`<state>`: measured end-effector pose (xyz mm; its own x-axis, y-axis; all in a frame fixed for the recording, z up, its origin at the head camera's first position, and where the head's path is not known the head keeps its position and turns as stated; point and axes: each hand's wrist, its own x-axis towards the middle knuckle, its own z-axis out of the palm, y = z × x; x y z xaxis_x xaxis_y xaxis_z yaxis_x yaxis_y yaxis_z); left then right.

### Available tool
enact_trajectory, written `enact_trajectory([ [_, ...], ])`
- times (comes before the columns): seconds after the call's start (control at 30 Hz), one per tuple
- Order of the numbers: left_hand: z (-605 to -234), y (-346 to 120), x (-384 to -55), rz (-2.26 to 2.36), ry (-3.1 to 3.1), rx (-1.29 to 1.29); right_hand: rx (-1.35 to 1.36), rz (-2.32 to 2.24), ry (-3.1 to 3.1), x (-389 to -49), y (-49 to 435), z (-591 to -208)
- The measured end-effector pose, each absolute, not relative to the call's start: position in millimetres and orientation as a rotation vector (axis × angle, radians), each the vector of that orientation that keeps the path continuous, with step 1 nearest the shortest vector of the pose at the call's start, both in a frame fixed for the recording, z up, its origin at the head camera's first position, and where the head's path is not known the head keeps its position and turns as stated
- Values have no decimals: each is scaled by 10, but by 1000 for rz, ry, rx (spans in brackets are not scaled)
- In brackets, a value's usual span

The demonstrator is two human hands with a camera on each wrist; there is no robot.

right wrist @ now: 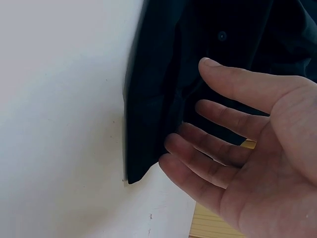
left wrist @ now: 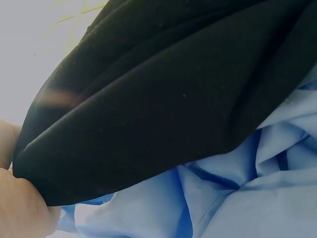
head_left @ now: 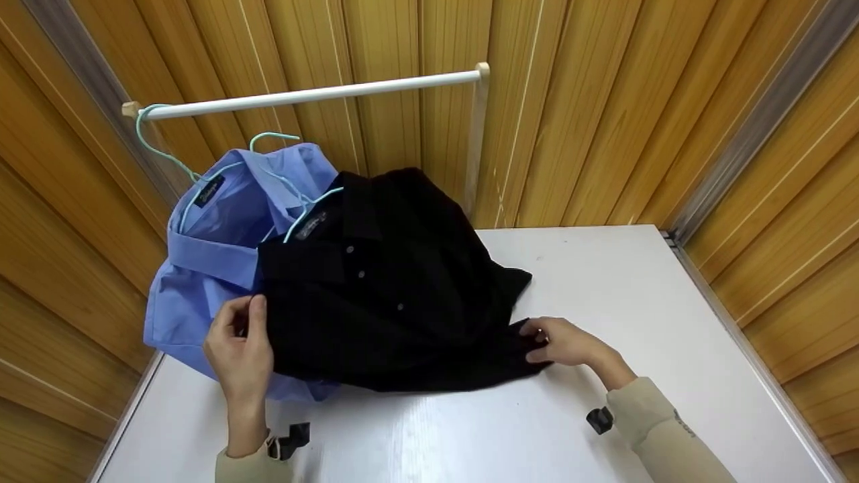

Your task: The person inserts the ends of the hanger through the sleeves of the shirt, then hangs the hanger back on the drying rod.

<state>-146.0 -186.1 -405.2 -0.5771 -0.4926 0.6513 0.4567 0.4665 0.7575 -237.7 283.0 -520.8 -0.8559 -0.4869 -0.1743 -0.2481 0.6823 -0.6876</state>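
Note:
A black button-up shirt [head_left: 429, 268] lies spread on a pale teal hanger [head_left: 315, 201] and overlaps a blue shirt [head_left: 215, 258]. Along its left side, my left hand [head_left: 241, 349] pinches the black cloth between thumb and fingers. The left wrist view shows that fabric [left wrist: 148, 109] drawn out from the fingertips [left wrist: 29, 203], with blue folds behind. At the lower right corner of the black shirt, my right hand [head_left: 564, 341] rests with its fingers loosely bent and spread. Seen from the right wrist, the palm is up and the fingertips [right wrist: 173, 144] meet the dark edge without gripping it.
A white rail [head_left: 322, 92] with wooden end caps stands at the back. The blue shirt's hanger [head_left: 161, 155] hooks over its left end; the black shirt's hook [head_left: 272, 135] sits below the bar. Wood-panelled walls [head_left: 604, 121] enclose the white table [head_left: 671, 376].

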Motion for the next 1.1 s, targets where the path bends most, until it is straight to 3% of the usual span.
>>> enact_trajectory([
  [1.1,-4001,-1923,-1451,-1321,-1702,58,-680,-698,2712,-2217,2670,-5306],
])
